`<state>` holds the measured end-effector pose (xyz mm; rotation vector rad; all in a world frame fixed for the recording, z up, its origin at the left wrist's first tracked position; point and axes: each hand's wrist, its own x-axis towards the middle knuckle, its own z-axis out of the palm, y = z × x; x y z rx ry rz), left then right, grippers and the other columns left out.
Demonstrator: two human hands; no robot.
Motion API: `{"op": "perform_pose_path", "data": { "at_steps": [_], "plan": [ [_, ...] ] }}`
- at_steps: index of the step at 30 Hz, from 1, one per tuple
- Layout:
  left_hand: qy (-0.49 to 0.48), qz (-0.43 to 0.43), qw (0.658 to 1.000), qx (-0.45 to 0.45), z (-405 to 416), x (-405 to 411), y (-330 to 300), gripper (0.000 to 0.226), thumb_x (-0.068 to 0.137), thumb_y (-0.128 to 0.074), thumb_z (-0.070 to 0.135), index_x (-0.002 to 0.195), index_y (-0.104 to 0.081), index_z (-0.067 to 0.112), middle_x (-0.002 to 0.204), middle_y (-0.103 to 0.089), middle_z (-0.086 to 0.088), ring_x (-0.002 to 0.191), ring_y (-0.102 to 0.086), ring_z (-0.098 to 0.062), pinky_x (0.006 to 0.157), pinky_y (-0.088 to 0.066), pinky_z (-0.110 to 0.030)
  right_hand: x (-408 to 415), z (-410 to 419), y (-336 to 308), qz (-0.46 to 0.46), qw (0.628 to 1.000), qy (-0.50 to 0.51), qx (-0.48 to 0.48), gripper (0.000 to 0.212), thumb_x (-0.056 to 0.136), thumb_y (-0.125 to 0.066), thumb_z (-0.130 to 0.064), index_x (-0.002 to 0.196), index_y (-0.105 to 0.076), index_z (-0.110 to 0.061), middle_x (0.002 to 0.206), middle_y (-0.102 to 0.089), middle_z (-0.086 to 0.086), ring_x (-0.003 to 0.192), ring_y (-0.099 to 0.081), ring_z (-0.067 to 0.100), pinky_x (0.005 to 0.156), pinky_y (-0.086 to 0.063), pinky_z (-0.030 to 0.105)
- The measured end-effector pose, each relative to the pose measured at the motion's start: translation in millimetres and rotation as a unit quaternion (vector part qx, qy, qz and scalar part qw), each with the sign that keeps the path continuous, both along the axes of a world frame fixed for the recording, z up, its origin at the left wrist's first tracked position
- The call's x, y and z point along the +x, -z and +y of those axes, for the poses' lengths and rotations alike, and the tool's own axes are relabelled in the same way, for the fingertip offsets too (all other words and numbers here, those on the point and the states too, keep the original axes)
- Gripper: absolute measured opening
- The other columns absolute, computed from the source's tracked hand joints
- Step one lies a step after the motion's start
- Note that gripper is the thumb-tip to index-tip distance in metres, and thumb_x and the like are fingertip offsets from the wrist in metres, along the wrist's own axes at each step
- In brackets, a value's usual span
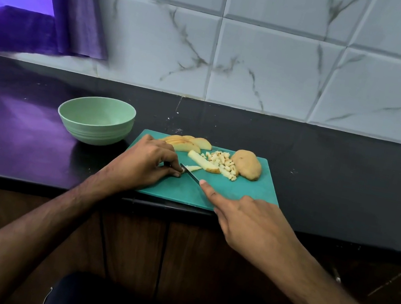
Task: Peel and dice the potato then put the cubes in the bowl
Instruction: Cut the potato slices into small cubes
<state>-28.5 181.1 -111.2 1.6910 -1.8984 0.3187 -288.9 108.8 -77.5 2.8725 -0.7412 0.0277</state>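
A teal cutting board (249,190) lies on the dark counter. On it sit a potato half with skin (246,168), a heap of small cubes (224,164), a long pale strip (202,163) and several slices (186,143) at the back. My left hand (145,164) has its fingers curled over a small potato piece (192,168) on the board. My right hand (248,222) holds a knife (190,173), index finger stretched along the blade's back; the blade lies across that piece by my left fingertips. The green bowl (95,120) stands left of the board, with nothing visible inside.
A marble-patterned tiled wall (266,45) rises behind the counter. A purple curtain (70,3) hangs at the upper left. The counter's front edge (28,181) runs just under my wrists, with dark cabinet doors below.
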Motion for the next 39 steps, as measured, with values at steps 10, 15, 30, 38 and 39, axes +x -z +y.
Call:
{"op": "perform_pose_path", "data": {
  "at_steps": [10, 15, 30, 38, 39],
  "plan": [
    [-0.007, -0.002, 1.000, 0.001, 2, -2, -1, 0.010, 0.082, -0.085, 0.020, 0.085, -0.078, 0.026, 0.083, -0.070, 0.017, 0.085, -0.062, -0.003, 0.085, -0.028, -0.011, -1, 6, 1, 0.007, 1.000, 0.002, -0.013, 0.061, 0.111, -0.027, -0.036, 0.158, 0.011, -0.045, 0.072, -0.040, -0.003, 0.061, -0.038, 0.010, 0.050, -0.027, 0.029],
    [-0.015, -0.001, 1.000, 0.002, 1, -2, 0, 0.009, 0.084, -0.084, 0.022, 0.085, -0.077, 0.027, 0.083, -0.069, 0.018, 0.084, -0.062, -0.003, 0.085, -0.029, -0.012, 1, 6, 2, 0.007, 1.000, 0.007, -0.017, 0.068, 0.110, -0.034, -0.030, 0.158, 0.011, -0.044, 0.072, -0.040, -0.003, 0.060, -0.038, 0.010, 0.049, -0.026, 0.029],
    [-0.020, 0.015, 1.000, -0.015, 2, -5, -4, 0.022, 0.087, -0.080, 0.032, 0.098, -0.063, 0.024, 0.078, -0.065, 0.020, 0.075, -0.065, 0.002, 0.079, -0.045, -0.023, 4, -8, -6, -0.112, 0.974, 0.003, 0.197, 0.052, 0.110, -0.034, -0.039, 0.157, -0.016, -0.053, 0.073, -0.051, -0.008, 0.056, -0.045, 0.008, 0.050, -0.031, 0.022],
    [-0.026, 0.035, 0.999, 0.000, 2, -8, -7, 0.028, 0.085, -0.083, 0.019, 0.091, -0.056, 0.020, 0.079, -0.068, 0.014, 0.074, -0.064, -0.006, 0.084, -0.038, -0.014, 3, 4, -1, -0.075, 0.983, 0.000, 0.167, 0.053, 0.110, -0.033, -0.039, 0.158, -0.013, -0.049, 0.074, -0.048, -0.009, 0.060, -0.045, 0.007, 0.050, -0.028, 0.021],
    [-0.026, 0.034, 0.999, 0.001, 2, -8, -7, 0.028, 0.085, -0.083, 0.020, 0.090, -0.055, 0.021, 0.079, -0.067, 0.015, 0.074, -0.064, -0.006, 0.085, -0.038, -0.015, 4, 5, -1, -0.071, 0.985, -0.001, 0.158, 0.053, 0.110, -0.032, -0.039, 0.159, -0.012, -0.049, 0.075, -0.046, -0.010, 0.061, -0.044, 0.007, 0.051, -0.027, 0.023]
  ]
}}
